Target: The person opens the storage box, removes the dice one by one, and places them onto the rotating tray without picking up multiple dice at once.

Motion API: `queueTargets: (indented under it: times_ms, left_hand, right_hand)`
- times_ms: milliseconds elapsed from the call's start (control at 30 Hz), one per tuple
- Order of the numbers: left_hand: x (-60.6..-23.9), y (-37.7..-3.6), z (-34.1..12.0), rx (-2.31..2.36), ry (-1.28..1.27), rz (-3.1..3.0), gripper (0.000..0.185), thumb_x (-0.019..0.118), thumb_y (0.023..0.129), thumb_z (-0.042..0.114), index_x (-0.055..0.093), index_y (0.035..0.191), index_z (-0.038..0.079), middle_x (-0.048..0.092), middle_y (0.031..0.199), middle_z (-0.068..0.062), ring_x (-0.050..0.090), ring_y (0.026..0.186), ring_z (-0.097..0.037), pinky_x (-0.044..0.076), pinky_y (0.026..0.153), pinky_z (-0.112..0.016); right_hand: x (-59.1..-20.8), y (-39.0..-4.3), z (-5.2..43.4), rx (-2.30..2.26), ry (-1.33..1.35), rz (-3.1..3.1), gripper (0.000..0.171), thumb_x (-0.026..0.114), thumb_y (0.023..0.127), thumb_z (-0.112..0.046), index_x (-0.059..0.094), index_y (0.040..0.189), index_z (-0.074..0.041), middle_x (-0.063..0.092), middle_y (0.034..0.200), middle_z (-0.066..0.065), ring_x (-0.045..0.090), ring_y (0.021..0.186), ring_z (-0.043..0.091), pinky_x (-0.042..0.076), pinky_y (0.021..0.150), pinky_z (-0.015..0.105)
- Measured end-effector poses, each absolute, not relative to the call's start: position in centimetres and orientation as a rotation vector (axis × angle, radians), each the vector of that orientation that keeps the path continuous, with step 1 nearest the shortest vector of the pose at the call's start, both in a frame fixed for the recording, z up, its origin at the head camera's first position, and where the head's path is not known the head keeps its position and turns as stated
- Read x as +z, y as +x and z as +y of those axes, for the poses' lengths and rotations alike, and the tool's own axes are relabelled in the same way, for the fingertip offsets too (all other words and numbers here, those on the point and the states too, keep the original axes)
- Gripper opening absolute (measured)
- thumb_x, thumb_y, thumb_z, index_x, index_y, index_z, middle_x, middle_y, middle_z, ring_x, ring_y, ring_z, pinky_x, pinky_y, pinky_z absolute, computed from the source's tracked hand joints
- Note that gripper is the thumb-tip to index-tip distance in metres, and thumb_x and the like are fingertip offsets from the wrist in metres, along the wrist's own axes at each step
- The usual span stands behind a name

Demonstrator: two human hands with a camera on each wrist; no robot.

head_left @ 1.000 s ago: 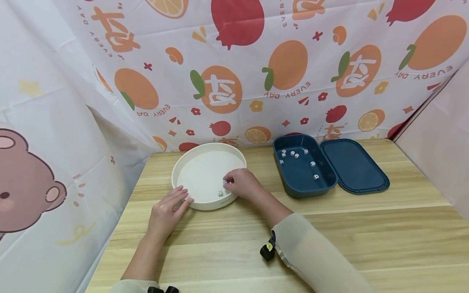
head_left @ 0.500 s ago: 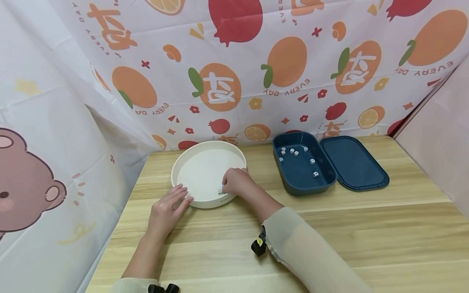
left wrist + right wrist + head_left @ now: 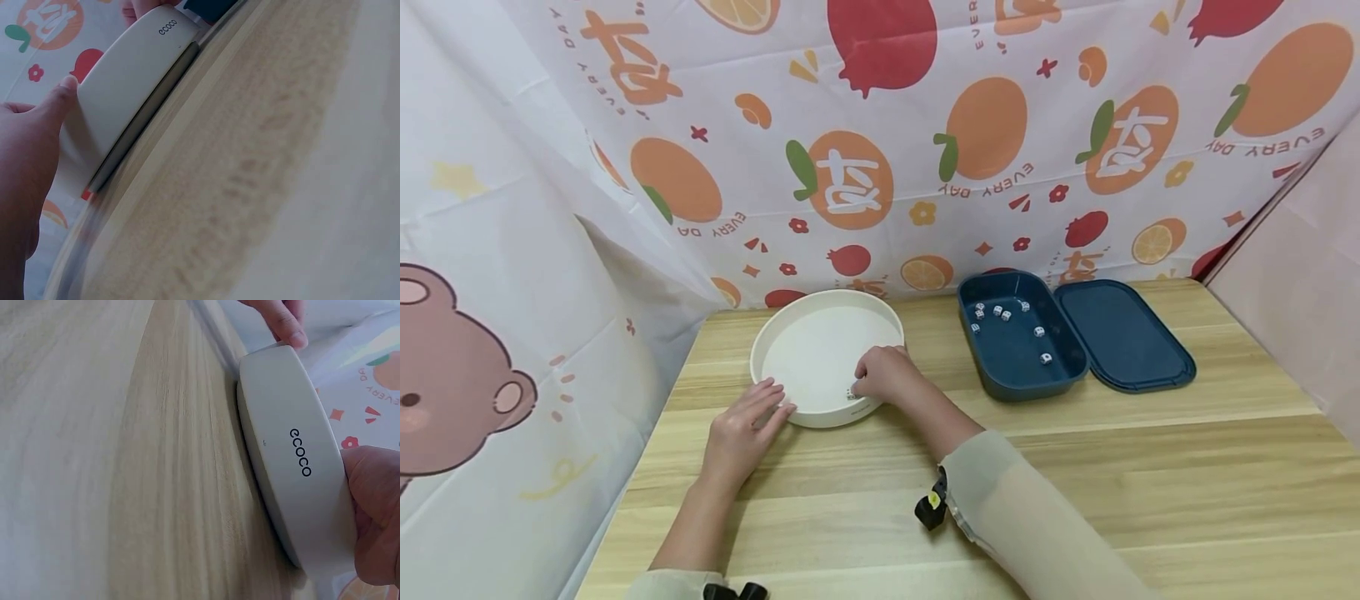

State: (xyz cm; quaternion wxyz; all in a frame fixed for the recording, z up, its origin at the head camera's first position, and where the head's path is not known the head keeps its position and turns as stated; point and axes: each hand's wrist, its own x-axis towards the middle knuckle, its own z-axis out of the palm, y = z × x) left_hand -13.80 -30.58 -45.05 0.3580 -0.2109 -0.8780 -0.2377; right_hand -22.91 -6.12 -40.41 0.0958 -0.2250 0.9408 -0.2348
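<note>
A round cream tray (image 3: 808, 354) with a low wall and "ecoco" on its outside stands on the wooden table. My left hand (image 3: 741, 429) rests on its front left rim with relaxed fingers, the thumb tip lying at the rim in the left wrist view. My right hand (image 3: 887, 375) reaches over the front right wall, fingers curled down near the tray floor, pinching a small white die mostly hidden by them. Another white die (image 3: 851, 394) shows right at the fingertips. In the right wrist view, the tray wall hides those fingertips.
To the right stands a dark blue rectangular box (image 3: 1015, 367) with several white dice (image 3: 1006, 316) scattered inside. Its flat blue lid (image 3: 1127, 337) lies against its right side. A fruit-printed cloth (image 3: 917, 167) hangs behind the table (image 3: 1075, 475).
My right hand has shifted slightly toward the tray's front, lowering the pinched die beside the other one; its fingers now cover it. My left hand stays at the rim.
</note>
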Motion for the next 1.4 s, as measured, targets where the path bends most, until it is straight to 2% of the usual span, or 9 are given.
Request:
queueTargets:
  times_ms: [167,300,467,733,933,1133,1300,1400]
  left_hand:
    - [-45.4,-13.7,-30.7,-0.614,-0.552,-2.232,0.030,0.086,0.069,0.013,0.077,0.095,0.001,0.076,0.100,-0.013,0.070,0.104,-0.033,0.039,0.110,-0.012]
    - [-45.5,-13.5,-30.9,-0.616,-0.541,-2.219,0.030,0.087,0.068,0.012,0.077,0.095,0.001,0.076,0.099,-0.013,0.070,0.103,-0.033,0.039,0.110,-0.011]
    - [-45.3,-13.2,-31.1,-0.629,-0.526,-2.236,0.030,0.086,0.070,0.012,0.077,0.096,0.002,0.076,0.101,-0.013,0.070,0.104,-0.033,0.039,0.110,-0.012]
    - [-45.5,-13.0,-31.2,-0.650,-0.539,-2.169,0.029,0.086,0.069,0.011,0.078,0.095,0.003,0.076,0.099,-0.012,0.071,0.101,-0.033,0.042,0.109,-0.014]
    - [-45.2,-13.4,-31.0,-0.664,-0.562,-2.143,0.030,0.086,0.068,0.008,0.078,0.095,0.002,0.076,0.099,-0.012,0.071,0.102,-0.033,0.044,0.108,-0.018]
    - [-44.8,-13.6,-30.9,-0.645,-0.550,-2.220,0.029,0.086,0.070,0.011,0.077,0.096,0.001,0.076,0.100,-0.013,0.070,0.105,-0.033,0.042,0.110,-0.016]
    - [-44.7,-13.7,-30.8,-0.649,-0.539,-2.266,0.030,0.086,0.071,0.013,0.077,0.097,0.001,0.075,0.102,-0.014,0.069,0.107,-0.033,0.038,0.111,-0.013]
    - [-44.7,-13.7,-30.7,-0.650,-0.537,-2.274,0.030,0.086,0.071,0.013,0.077,0.096,0.001,0.075,0.103,-0.014,0.069,0.107,-0.033,0.038,0.111,-0.012]
  right_hand:
    - [-41.4,-22.1,-5.4,-0.938,-0.740,2.851,0.023,0.072,0.089,-0.030,0.078,0.104,-0.013,0.072,0.087,-0.004,0.063,0.086,0.012,0.049,0.093,0.030]
    - [-41.7,-21.2,-4.4,-1.219,-0.747,2.874,0.030,0.069,0.093,-0.032,0.074,0.114,-0.012,0.072,0.102,-0.001,0.066,0.097,0.013,0.058,0.091,0.028]
    - [-41.0,-20.6,-2.2,-1.421,-0.703,2.920,0.033,0.070,0.092,-0.031,0.072,0.117,-0.010,0.072,0.116,0.004,0.066,0.112,0.019,0.056,0.099,0.034]
    - [-38.5,-21.3,2.3,-1.485,-0.624,3.003,0.033,0.070,0.092,-0.029,0.071,0.118,-0.009,0.070,0.122,0.007,0.063,0.120,0.024,0.053,0.104,0.041]
    - [-36.8,-22.0,7.9,-1.341,-0.522,3.098,0.032,0.069,0.093,-0.028,0.071,0.118,-0.008,0.071,0.118,0.010,0.064,0.113,0.027,0.055,0.100,0.045]
    - [-36.2,-22.9,13.7,-1.008,-0.263,2.987,0.042,0.061,0.098,-0.035,0.065,0.128,-0.006,0.065,0.127,0.017,0.060,0.115,0.032,0.052,0.102,0.054]
    - [-36.7,-23.4,16.1,-0.721,-0.204,2.846,0.051,0.057,0.100,-0.033,0.056,0.134,0.004,0.055,0.136,0.027,0.053,0.125,0.041,0.045,0.107,0.061]
    - [-37.4,-23.6,16.4,-0.588,-0.179,2.777,0.052,0.058,0.099,-0.030,0.054,0.133,0.009,0.055,0.135,0.030,0.057,0.117,0.040,0.048,0.103,0.059]
